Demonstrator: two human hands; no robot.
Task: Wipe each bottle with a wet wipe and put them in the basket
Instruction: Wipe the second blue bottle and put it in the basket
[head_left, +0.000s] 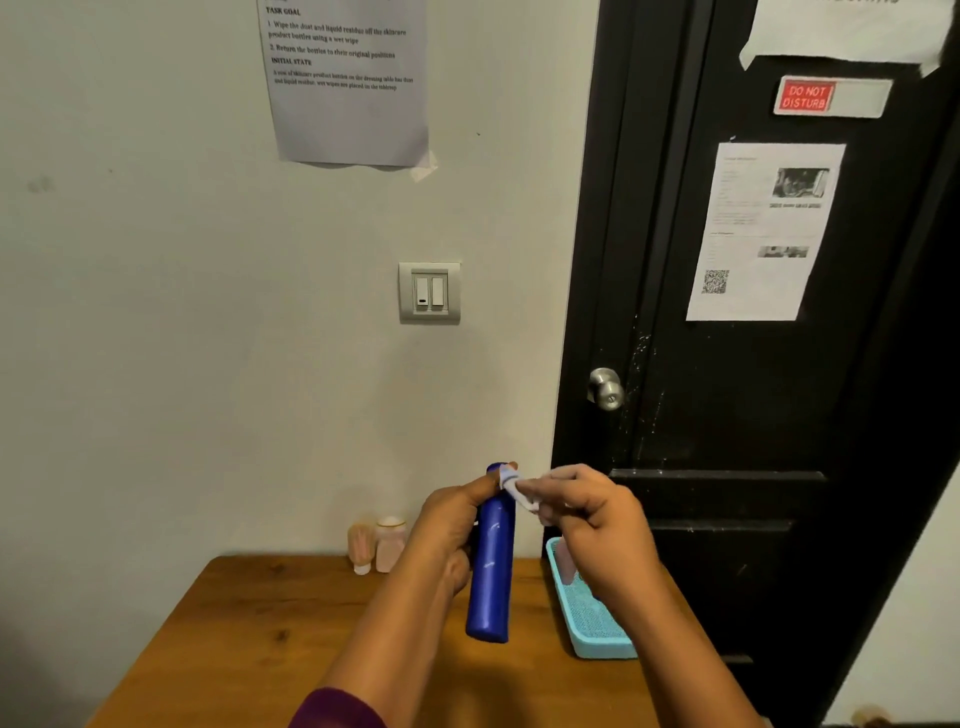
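My left hand (451, 525) grips a tall blue bottle (491, 571), held upright and a little tilted above the wooden table (249, 623). My right hand (587, 525) pinches a small white wet wipe (517, 491) against the bottle's top. A light blue basket (597, 631) sits on the table's right side, partly hidden by my right hand and forearm; a pale pink item (565, 564) shows inside it at the far end. Two pale pink bottles (376, 543) stand at the back of the table by the wall.
A white wall with a light switch (429, 292) and a taped paper sheet (345, 78) rises behind the table. A black door (753, 364) with a metal knob (607, 388) stands just right of the table and basket.
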